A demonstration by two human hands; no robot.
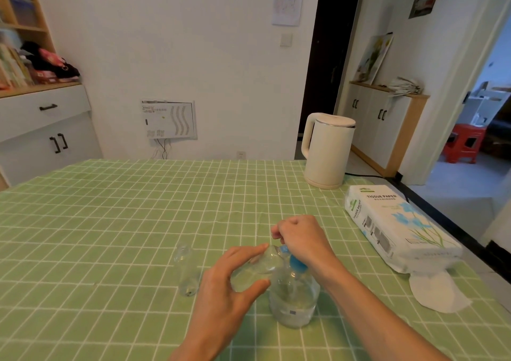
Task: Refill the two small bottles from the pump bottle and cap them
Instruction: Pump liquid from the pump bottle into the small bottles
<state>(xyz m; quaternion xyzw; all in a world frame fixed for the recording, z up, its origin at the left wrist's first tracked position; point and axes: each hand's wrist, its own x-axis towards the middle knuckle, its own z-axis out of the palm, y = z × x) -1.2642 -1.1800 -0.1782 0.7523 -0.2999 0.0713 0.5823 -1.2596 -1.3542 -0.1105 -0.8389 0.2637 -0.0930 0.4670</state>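
A clear pump bottle (pixel 294 300) with a blue pump head (pixel 297 265) stands on the green checked tablecloth (pixel 110 222), holding some clear liquid at the bottom. My right hand (pixel 301 239) sits curled on top of the pump head. My left hand (pixel 229 286) grips a small clear bottle (pixel 262 264), tilted with its mouth up at the blue spout. A second small clear bottle (pixel 186 271) stands upright and uncapped to the left, apart from both hands. No caps are visible.
A white electric kettle (pixel 327 150) stands at the table's far right, its cord running off the edge. A tissue paper pack (pixel 398 225) lies to the right, with a loose tissue (pixel 437 294) in front of it. White cabinets line the walls.
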